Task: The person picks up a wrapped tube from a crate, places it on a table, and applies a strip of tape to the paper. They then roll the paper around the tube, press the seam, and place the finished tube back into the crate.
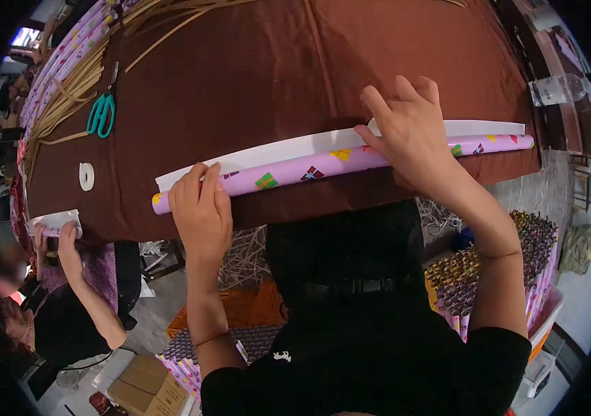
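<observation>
A roll of pink wrapping paper (288, 171) printed with small gift boxes lies along the near edge of the brown-covered table. Its white inner edge (275, 150) stands loose along the far side. My left hand (200, 204) presses bent fingers onto the roll near its left end. Over the right half, my right hand (410, 135) rests against the paper with its fingers spread and raised, the thumb pointing left. A small white curved piece shows beside that thumb; I cannot make out what it is. A white tape roll (86, 177) lies to the left.
Teal-handled scissors (102, 114) and tan strips (66, 104) lie at the left. A co-worker's hands (68, 249) hold a paper piece at the left corner. Bundled finished rolls (493, 260) stand below right, more below left. A plastic bottle (559, 90) is far right.
</observation>
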Demonstrator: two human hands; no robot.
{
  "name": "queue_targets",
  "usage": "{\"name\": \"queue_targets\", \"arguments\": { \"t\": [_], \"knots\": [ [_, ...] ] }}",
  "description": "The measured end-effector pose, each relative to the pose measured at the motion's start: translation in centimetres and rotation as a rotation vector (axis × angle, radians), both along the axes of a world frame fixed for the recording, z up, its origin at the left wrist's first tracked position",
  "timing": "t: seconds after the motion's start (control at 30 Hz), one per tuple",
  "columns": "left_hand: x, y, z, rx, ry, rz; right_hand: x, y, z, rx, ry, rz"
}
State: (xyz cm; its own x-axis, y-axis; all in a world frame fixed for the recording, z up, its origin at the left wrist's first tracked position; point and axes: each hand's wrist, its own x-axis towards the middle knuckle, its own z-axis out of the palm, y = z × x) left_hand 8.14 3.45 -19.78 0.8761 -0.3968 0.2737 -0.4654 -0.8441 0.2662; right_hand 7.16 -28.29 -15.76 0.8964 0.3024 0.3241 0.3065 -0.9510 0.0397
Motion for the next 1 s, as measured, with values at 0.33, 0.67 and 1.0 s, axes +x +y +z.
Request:
{"name": "queue_targets", "arguments": {
  "t": [0.33, 0.67, 1.0],
  "knots": [
    [0.2, -1.6, 0.4, 0.134, -0.159, -0.038, 0.0, 0.5, -0.1, -0.035, -0.025, -0.045],
    [-1.1, -15.6, 0.8, -0.235, -0.074, -0.350, 0.0, 0.8, 0.3, -0.102, 0.036, -0.075],
    [-2.1, -15.6, -0.7, -0.189, -0.178, -0.254, -0.1, -1.2, 1.1, 0.061, 0.068, -0.054]
  ]
}}
